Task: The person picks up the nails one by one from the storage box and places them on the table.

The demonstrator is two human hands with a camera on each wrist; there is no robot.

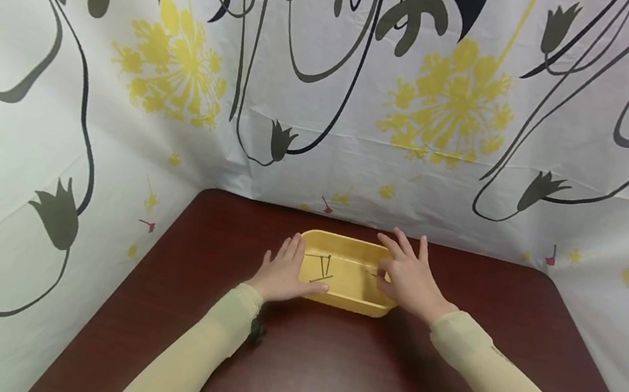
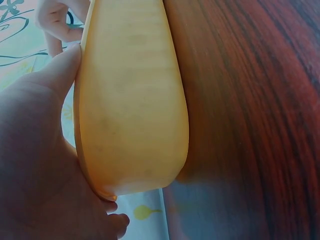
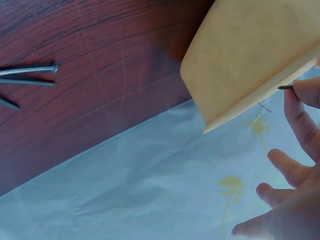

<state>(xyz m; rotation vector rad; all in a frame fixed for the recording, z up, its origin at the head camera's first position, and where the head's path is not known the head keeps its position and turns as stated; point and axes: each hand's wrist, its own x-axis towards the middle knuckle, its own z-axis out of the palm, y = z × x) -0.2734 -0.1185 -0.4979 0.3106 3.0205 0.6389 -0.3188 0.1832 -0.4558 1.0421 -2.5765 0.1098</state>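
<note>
A yellow tray [image 1: 344, 304] holds several thin dark nails [image 1: 323, 266] near its left end. My left hand [image 1: 284, 276] rests on the tray's left end, fingers extended and thumb over the near rim; in the left wrist view that hand [image 2: 45, 120] lies along the rim of the tray [image 2: 132, 100]. At the tray's right end, my right hand [image 1: 413, 282] pinches a nail between thumb and index finger, other fingers spread. The tip of this nail [image 3: 285, 87] shows beside the tray rim in the right wrist view, where part of the right hand [image 3: 295, 195] is cut off.
More dark nails [image 3: 30, 69] lie on the reddish-brown table [image 3: 90, 95], outside the tray. A white patterned cloth [image 1: 328, 103] hangs behind the table [image 1: 300, 370] and along both sides. A small dark object [image 1: 257, 330] shows beneath the left wrist.
</note>
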